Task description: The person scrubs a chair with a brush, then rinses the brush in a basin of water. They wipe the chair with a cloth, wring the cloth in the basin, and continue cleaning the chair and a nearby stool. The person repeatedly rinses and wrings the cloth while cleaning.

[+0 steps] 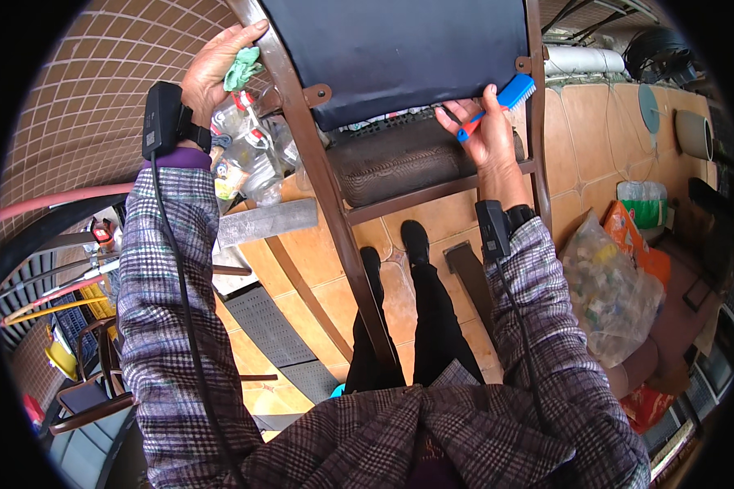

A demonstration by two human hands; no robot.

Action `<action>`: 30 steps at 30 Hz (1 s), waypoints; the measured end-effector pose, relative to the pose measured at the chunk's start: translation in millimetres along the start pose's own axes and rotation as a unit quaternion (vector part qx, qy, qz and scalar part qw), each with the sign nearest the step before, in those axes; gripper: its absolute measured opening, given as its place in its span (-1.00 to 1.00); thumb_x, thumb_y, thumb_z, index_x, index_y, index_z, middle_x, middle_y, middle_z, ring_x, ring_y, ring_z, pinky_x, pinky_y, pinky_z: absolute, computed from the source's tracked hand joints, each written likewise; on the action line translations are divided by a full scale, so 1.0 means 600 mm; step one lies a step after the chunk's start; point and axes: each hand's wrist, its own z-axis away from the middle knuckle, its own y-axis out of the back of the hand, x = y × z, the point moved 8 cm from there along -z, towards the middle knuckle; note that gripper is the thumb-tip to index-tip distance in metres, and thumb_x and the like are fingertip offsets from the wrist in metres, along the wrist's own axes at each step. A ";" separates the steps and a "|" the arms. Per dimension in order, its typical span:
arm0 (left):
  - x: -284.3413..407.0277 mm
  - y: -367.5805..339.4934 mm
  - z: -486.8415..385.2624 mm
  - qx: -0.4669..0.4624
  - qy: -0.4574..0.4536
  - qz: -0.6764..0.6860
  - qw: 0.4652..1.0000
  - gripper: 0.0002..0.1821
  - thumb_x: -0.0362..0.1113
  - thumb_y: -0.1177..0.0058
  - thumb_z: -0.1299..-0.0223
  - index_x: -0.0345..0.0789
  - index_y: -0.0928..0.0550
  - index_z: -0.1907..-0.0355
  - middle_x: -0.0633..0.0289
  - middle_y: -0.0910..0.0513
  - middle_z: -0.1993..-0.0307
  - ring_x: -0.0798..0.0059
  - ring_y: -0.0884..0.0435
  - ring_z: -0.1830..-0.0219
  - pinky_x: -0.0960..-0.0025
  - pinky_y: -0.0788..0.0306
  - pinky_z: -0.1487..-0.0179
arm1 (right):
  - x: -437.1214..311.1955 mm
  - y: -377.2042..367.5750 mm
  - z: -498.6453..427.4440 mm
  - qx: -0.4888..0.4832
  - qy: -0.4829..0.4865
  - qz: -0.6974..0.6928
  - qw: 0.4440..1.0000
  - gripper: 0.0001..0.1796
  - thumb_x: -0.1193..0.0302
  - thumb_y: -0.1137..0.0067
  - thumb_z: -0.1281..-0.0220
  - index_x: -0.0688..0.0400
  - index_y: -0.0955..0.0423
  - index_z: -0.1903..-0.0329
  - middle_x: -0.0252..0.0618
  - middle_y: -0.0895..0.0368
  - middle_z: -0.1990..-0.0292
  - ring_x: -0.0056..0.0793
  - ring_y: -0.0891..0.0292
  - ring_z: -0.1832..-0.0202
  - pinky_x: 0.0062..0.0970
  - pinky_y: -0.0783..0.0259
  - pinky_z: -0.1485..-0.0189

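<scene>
Before me is a chair with a brown metal frame and a dark padded panel, fixed to the side rails by small brackets. On the upper left rail rests my left hand, its fingers at the metal and a crumpled green cloth held against the palm. My right hand grips a blue brush with an orange-and-blue handle, close to the panel's lower right corner. The pale bristles face right, towards the right rail. A dark, wood-grained cushion or pad lies behind the frame, below the panel.
Clear plastic bottles are heaped left of the chair. A grey metal bar lies below them. On the right stand a filled transparent bag and an orange bag. Another chair is at lower left.
</scene>
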 end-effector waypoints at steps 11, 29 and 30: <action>-0.012 0.014 0.021 0.060 -0.019 0.019 0.998 -0.55 -0.14 -0.34 -0.13 -0.35 -0.56 0.02 0.29 -0.63 0.25 0.57 -0.65 0.26 0.52 -0.59 0.18 | 0.019 -0.002 0.019 -0.005 -0.021 0.037 0.999 -0.35 0.06 0.20 -0.50 0.38 -0.01 -0.27 0.32 -0.36 -0.15 0.06 -0.48 -0.12 -0.06 -0.60 0.00; -0.276 0.044 0.326 0.220 0.051 0.447 0.866 -0.64 -0.01 -0.08 -0.33 -0.29 -0.56 0.09 0.27 -0.57 0.29 0.44 -0.57 0.23 0.46 -0.47 0.32 | 0.122 -0.086 0.234 -0.066 -0.039 0.256 0.963 -0.60 0.19 0.10 -0.49 0.20 -0.37 -0.16 -0.33 -0.55 0.34 -0.62 -0.52 0.38 -0.61 -0.44 0.32; -0.280 0.034 0.343 0.194 0.024 0.479 0.856 -0.61 0.00 -0.05 -0.34 -0.28 -0.56 0.02 0.21 -0.57 0.22 0.34 -0.55 0.12 0.40 -0.50 0.20 | 0.135 -0.104 0.250 -0.097 -0.045 0.268 0.957 -0.59 0.17 0.10 -0.49 0.18 -0.37 -0.17 -0.33 -0.55 0.31 -0.62 -0.52 0.36 -0.60 -0.43 0.28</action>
